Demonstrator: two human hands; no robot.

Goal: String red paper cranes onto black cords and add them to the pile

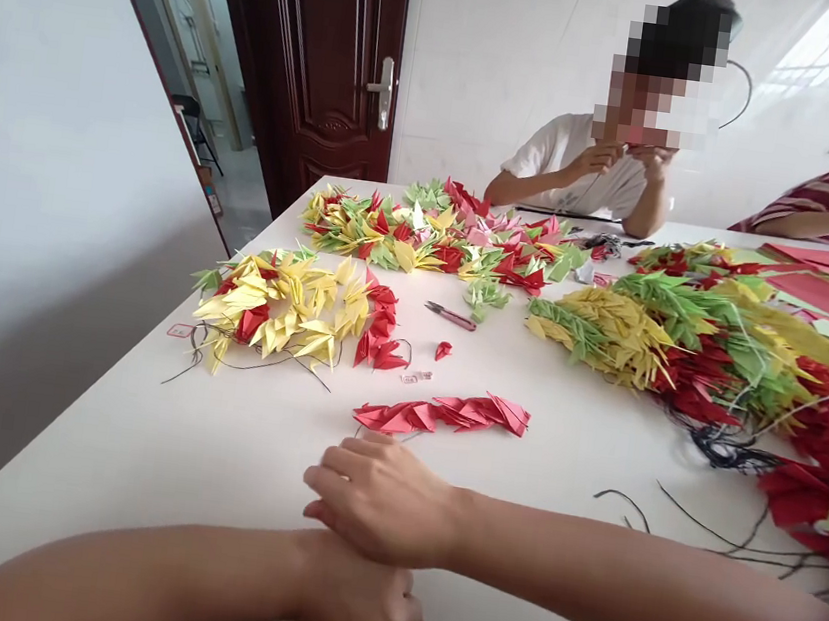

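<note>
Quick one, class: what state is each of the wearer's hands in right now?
Left hand: curled; whether it holds anything cannot be told.
Right hand: bent, overlapping the left in view; any hold cannot be told.

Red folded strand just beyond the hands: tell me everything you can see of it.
The red folded strand looks like paper: many creased, pointed pieces overlapping in a long row, slightly pinkish. It lies across the white table, its right end a little farther from the camera than its left. A bit of thread shows at its near edge. The right hand is very close to its left part; whether they touch is unclear.
</note>
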